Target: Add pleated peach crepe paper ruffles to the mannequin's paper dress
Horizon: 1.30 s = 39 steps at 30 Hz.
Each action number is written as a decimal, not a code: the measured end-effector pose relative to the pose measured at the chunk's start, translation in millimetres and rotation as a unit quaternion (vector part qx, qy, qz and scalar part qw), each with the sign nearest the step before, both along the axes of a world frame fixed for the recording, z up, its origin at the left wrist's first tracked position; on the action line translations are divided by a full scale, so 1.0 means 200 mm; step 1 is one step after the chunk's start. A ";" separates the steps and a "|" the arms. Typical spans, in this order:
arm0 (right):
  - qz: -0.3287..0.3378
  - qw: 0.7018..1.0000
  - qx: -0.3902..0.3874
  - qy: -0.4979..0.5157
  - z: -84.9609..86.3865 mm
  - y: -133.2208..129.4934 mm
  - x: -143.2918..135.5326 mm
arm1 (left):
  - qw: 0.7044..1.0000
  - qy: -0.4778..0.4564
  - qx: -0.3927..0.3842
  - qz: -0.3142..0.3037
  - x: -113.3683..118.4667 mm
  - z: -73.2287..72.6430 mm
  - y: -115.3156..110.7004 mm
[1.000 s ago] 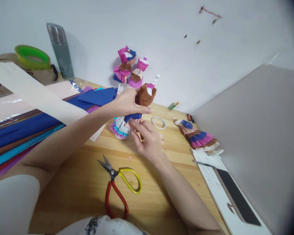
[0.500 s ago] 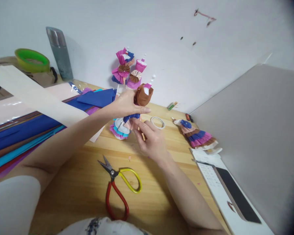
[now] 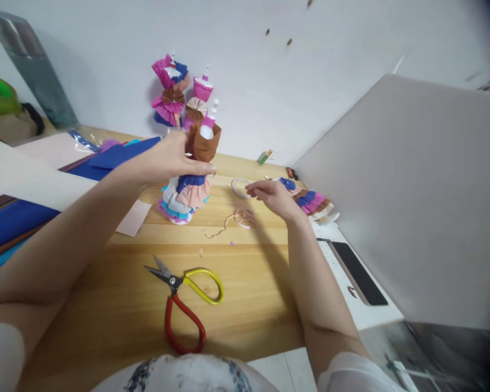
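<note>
My left hand (image 3: pixel 169 158) is closed around a small dress-form figure (image 3: pixel 206 142) with a brown crepe-paper top. Below the hand its ruffled skirt (image 3: pixel 194 196) shows layers of dark blue, peach, white, light blue and purple. The figure stands upright on the table. Off to its right, my right hand (image 3: pixel 271 196) pinches the near edge of a roll of white tape (image 3: pixel 234 188). Under that hand lies a ring with a thin curled peach strip (image 3: pixel 227 220) around it. Open scissors (image 3: pixel 173 281) with one red and one yellow handle rest in front.
Several decorated figures (image 3: pixel 173 97) stand against the wall. A ruffled paper dress (image 3: pixel 310 200) lies at the right, behind a white calendar-like board (image 3: pixel 338 261). Coloured paper sheets (image 3: pixel 20 220) and a grey bottle (image 3: pixel 41 81) are on the left. A green battery (image 3: pixel 264 157) lies at the back.
My right hand has left the figure's skirt and moved right to the tape roll. My left hand keeps its hold on the figure. The view has shifted right, and the peach ruffle now shows.
</note>
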State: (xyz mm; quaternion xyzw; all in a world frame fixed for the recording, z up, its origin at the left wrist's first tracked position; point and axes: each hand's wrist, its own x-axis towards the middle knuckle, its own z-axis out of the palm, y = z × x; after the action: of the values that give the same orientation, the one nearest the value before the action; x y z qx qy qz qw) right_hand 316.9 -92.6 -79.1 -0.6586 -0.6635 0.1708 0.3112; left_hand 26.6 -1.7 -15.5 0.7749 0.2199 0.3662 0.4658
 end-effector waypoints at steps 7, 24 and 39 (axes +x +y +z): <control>-0.022 1.000 -0.011 0.016 -0.33 -0.09 0.01 | 0.997 0.072 -0.015 -0.019 -0.05 0.08 -0.02; 0.113 0.978 0.006 -0.175 -0.44 -0.26 -0.42 | 0.989 0.016 -0.012 -0.145 -0.11 0.11 0.01; 0.245 0.958 0.116 -0.093 -0.42 -0.19 -0.64 | 0.993 0.034 0.038 -0.107 -0.15 0.10 0.03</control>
State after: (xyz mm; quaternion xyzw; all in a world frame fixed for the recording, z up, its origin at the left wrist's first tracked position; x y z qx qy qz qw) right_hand 188.8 -130.2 -162.5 -0.4481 -0.8458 0.1024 0.2709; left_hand -2.8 4.1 5.4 0.8233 0.1371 0.2960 0.4646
